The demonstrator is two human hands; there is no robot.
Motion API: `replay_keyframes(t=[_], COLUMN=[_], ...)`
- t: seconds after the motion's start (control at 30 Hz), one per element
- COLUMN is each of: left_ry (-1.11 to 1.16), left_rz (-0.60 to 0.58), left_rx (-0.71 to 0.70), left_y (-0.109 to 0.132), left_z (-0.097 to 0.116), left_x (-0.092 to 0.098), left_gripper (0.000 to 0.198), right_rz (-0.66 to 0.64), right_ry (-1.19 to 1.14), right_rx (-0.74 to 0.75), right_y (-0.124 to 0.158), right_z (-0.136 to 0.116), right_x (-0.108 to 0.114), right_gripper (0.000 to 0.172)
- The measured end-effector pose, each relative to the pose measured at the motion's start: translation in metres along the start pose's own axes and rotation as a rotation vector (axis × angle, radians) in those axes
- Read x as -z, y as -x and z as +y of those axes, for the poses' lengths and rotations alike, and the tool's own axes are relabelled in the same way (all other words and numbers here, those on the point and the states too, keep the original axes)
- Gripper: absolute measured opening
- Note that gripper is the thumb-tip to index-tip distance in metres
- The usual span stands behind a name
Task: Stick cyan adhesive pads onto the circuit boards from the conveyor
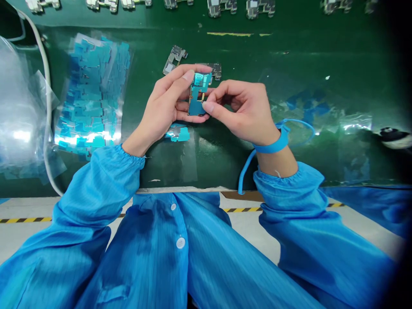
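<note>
Between the thumb and fingers of my left hand (170, 94) is a small circuit board (197, 96), its face largely covered by blue film. My right hand (241, 105) pinches at the board's lower right edge, thumb and index finger closed there; the fingertips hide what exactly they grip. A blue coiled-cord wrist strap (273, 143) circles my right wrist. Beyond my hands lie two more boards: a bare one (174, 59) at the upper left and a darker one (216, 71), partly hidden by my left fingers. Pieces of blue film (179, 133) lie below my left hand.
A clear sheet of blue film cutouts (93, 94) lies at left, beside a white cable (48, 98) and clear plastic (19, 111). Several boards (222, 6) line the far side of the green table (225, 167). A blurred black-and-white object (394, 137) is at right.
</note>
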State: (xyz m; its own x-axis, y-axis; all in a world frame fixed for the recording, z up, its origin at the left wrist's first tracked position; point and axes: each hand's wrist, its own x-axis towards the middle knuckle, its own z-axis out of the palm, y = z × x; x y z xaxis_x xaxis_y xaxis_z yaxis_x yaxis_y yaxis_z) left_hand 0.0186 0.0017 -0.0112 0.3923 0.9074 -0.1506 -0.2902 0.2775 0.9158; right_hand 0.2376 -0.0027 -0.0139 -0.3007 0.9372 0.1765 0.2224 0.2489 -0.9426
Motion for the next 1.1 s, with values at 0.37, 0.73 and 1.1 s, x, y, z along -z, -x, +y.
replay_keyframes(t=[0.37, 0.73, 1.1], left_ry=[0.020, 0.038, 0.059], left_rz=[-0.016, -0.017, -0.010], left_rx=[-0.016, -0.017, 0.009], left_y=[-0.0023, 0.0010, 0.0040], left_z=[-0.0012, 0.0011, 0.0049], left_x=[0.0015, -0.0011, -0.0051], left_gripper=[0.042, 0.037, 0.033], right_rz=[0.000, -0.004, -0.004], right_ry=[-0.017, 0.005, 0.034], right_rx=[-0.016, 0.002, 0.010], right_y=[-0.0001, -0.0016, -0.0007], right_z=[0.0021, 0.0062, 0.0063], right_x=[-0.0002, 0.0002, 0.0010], right_gripper=[0.047, 0.052, 0.051])
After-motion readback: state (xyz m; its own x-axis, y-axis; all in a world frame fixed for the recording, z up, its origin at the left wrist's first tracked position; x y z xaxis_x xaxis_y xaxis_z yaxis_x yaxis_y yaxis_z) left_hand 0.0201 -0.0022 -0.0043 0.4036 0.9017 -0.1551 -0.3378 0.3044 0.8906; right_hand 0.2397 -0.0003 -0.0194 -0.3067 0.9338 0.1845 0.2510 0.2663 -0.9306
